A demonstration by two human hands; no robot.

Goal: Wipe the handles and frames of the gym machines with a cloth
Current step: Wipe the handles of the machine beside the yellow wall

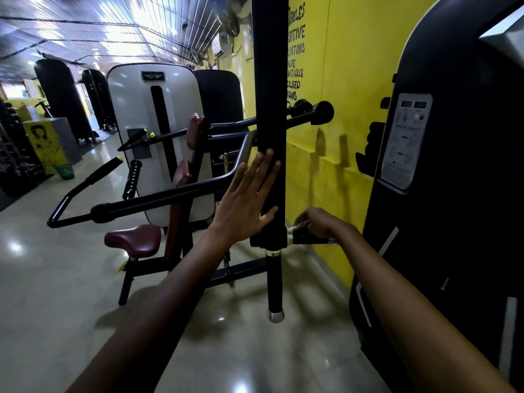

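**Gym aisle: one hand flat on the post, the other at the short handle**

At far left a dark rack (14, 154) stands against the aisle's edge, with a yellow box (46, 143) bearing a drawn figure and a green bin (65, 171) just beside it. Tall black machine housings (61, 97) line the far side under a slatted ceiling (93, 29) that glares with light. The floor (56, 279) is pale, glossy tile with bright reflections.

Next comes a machine with a white rear shroud (136, 109), maroon seat (133, 241) and maroon back pads (195, 130). Its black lever arms (158, 198) reach toward the camera, one ending in a ribbed grip, another in a yellow-tipped handle.

In the middle a thick black vertical post (269, 80) hangs down to a narrower tube with a silver end cap (275, 315). The left hand (246, 194) lies open against the post, fingers straight and pointing up, palm pressed to its left face.

Just right of the post's lower end a short black horizontal handle (309, 239) juts out. The right hand (320, 222) is curled over it, pinching a pale cloth (295, 226) against the handle's inner end near the silver collar; only a small bit of the cloth shows.

Behind stands a yellow wall (354, 80) with black painted lettering, partly hidden by the post. At far right a black weight-stack housing (453, 165) carries a grey instruction panel (405, 140).
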